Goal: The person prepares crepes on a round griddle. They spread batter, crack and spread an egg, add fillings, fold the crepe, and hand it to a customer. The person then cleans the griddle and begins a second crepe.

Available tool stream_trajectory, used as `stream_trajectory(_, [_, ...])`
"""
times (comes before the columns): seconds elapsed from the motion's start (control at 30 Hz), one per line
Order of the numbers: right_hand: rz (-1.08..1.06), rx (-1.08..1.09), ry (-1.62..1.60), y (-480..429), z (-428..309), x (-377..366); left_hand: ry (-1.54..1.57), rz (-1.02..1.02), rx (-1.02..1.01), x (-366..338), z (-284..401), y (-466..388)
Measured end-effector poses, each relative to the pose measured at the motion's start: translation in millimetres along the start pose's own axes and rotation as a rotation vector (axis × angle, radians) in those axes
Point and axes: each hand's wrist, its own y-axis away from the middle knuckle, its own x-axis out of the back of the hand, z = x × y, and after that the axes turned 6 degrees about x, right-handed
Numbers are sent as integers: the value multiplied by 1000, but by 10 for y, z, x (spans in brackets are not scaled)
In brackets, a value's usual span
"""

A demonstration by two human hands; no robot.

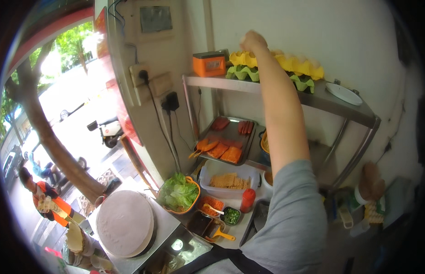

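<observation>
My right hand [254,41] is raised over the yellow egg tray [298,65] on the upper shelf, its fingers curled; whether an egg is in them cannot be told. Several eggs show in the yellow tray, which is stacked on a green egg tray [245,73]. My left hand is out of view. At the lower left is a round griddle [125,221] with a pale, flat surface. Beside it stand a basket of lettuce [180,193], a tub of flat crackers [229,179], chopped orange food [212,204], chopped green onions [230,215] and a dark sauce container [200,222] near a yellow-handled brush [223,235].
The steel shelf [353,111] carries an orange box [209,65] and a white lid [344,94]. Below are a metal tray of meats [246,144] and a red squeeze bottle [247,200]. Cords hang from wall plugs [170,101]. A person in an orange vest [50,202] stands outside.
</observation>
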Motion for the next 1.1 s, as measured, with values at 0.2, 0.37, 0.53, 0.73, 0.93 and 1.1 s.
stream_trajectory(0.2, [-211,-16,-1893,1035,-732,-62,-21,85,-117,513,-55,267])
stream_trajectory(0.37, [-1067,-644,-2385,3211,-1390,-507,-380,51,-402,761,-69,355])
stream_trajectory(0.53, [-1279,-1411,-2146,5529,-1379,-1412,467,11,-39,773,94,491])
stream_trajectory(0.73, [-1187,-924,-1567,6557,-1698,-1469,374,9,-51,1246,-195,842])
stream_trajectory(0.93, [-740,104,-969,6750,-1941,-1695,542,68,133,1212,-69,784])
stream_trajectory(1.1, [-642,271,-925,6781,-1980,-1645,507,31,181,1254,-109,775])
